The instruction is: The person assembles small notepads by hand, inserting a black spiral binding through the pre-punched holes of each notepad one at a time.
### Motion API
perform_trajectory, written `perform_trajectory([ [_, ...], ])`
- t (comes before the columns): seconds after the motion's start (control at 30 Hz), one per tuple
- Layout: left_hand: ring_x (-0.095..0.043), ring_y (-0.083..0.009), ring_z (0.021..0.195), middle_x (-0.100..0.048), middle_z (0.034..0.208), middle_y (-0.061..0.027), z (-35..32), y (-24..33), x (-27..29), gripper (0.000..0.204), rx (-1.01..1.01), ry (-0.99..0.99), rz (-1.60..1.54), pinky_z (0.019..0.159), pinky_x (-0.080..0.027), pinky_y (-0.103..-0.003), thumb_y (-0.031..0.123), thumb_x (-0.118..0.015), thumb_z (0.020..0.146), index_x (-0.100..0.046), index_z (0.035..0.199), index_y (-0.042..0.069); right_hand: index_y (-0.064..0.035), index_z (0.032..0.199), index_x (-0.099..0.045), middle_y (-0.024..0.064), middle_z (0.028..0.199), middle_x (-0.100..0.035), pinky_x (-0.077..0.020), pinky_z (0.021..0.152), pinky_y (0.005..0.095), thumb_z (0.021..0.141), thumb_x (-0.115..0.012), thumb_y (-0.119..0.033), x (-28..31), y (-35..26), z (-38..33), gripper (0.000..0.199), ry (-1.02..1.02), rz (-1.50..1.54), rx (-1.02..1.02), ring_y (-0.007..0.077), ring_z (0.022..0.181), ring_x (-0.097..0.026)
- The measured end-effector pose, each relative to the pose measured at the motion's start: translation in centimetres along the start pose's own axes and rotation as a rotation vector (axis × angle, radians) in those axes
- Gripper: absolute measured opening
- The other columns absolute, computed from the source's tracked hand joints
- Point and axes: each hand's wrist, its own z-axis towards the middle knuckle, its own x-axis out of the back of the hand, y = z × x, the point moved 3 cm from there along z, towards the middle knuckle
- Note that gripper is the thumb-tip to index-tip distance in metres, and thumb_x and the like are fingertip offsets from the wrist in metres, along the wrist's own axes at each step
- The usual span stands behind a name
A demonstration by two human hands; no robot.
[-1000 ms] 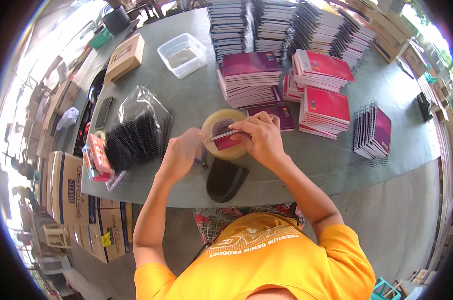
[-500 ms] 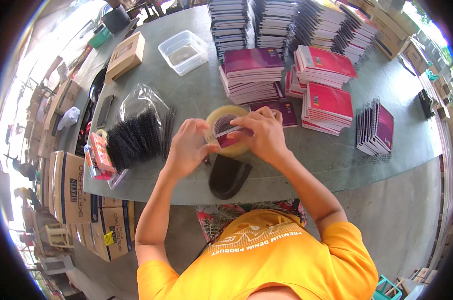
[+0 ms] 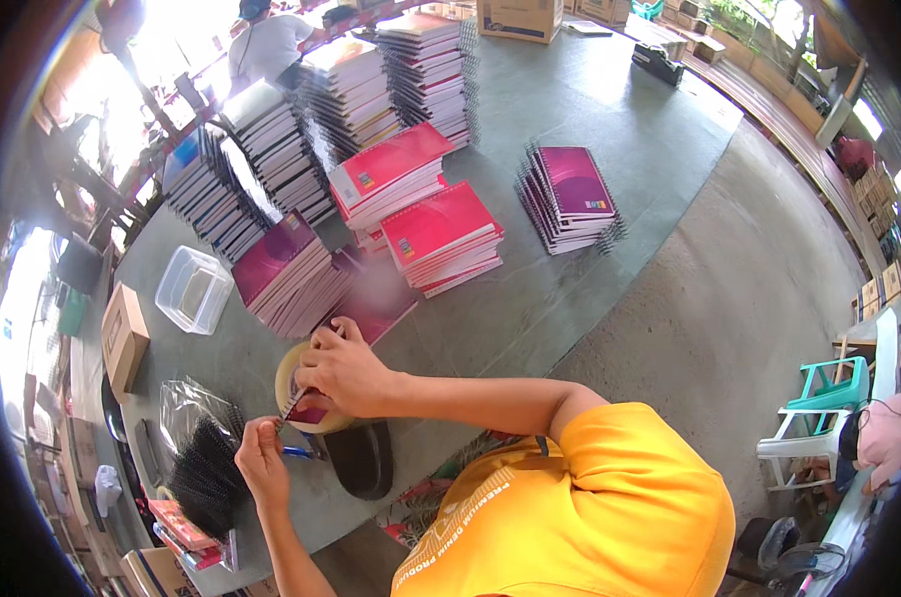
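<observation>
A small maroon notebook (image 3: 312, 413) is held on edge over a wide roll of clear yellowish tape (image 3: 284, 376). My right hand (image 3: 349, 373) grips it from above, its fingers curled and hiding most of the cover. At the near end of its bound edge, my left hand (image 3: 262, 454) pinches with thumb and fingertips; a thin dark coil seems to run along that edge. Blue-handled pliers (image 3: 299, 452) lie just right of my left hand. Beside them sits a black, round-ended block (image 3: 362, 461). A bundle of black spiral coils (image 3: 207, 476) lies left of my left hand.
Beyond my hands stand maroon notebooks (image 3: 289, 279), red notebooks (image 3: 445, 239) and tall spiral-bound stacks (image 3: 425, 75). A smaller spiral-bound pile (image 3: 574, 189) is farther right. A clear plastic tub (image 3: 194, 291) and a cardboard box (image 3: 124, 338) stand left. Another person (image 3: 266, 50) is behind the stacks.
The view has swung right, shifting the table contents left in the picture. My left hand, with fingers apart before, has closed at the notebook's bound edge. My right hand keeps its grip.
</observation>
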Motion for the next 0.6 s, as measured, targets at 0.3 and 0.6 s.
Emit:
perform_trajectory([
  [0.3, -0.040, -0.0061, 0.052, -0.042, 0.059, 0.0048, 0.5, 0.1, 0.2, 0.032, -0.115, -0.017, -0.114, 0.047, -0.033, -0.022, 0.033, -0.055, 0.093, -0.057, 0.087, 0.002, -0.0148, 0.076, -0.063, 0.0005, 0.078, -0.060, -0.0284, 0.092, 0.0499, 0.074, -0.068, -0.037, 0.0, -0.1, 0.2, 0.022, -0.012, 0.080, -0.006, 0.0230, 0.095, -0.049],
  [0.6, -0.041, -0.0113, 0.051, -0.048, 0.059, -0.0031, 0.8, -0.7, 0.7, 0.039, 0.196, -0.301, -0.063, 0.048, -0.036, -0.027, 0.036, -0.051, 0.094, -0.057, 0.082, 0.000, -0.0153, 0.078, -0.065, 0.0014, 0.080, -0.061, -0.0289, 0.092, 0.0493, 0.075, -0.067, -0.037, 0.0, -0.3, 0.1, 0.022, -0.057, -0.014, 0.013, 0.0237, 0.094, -0.050],
])
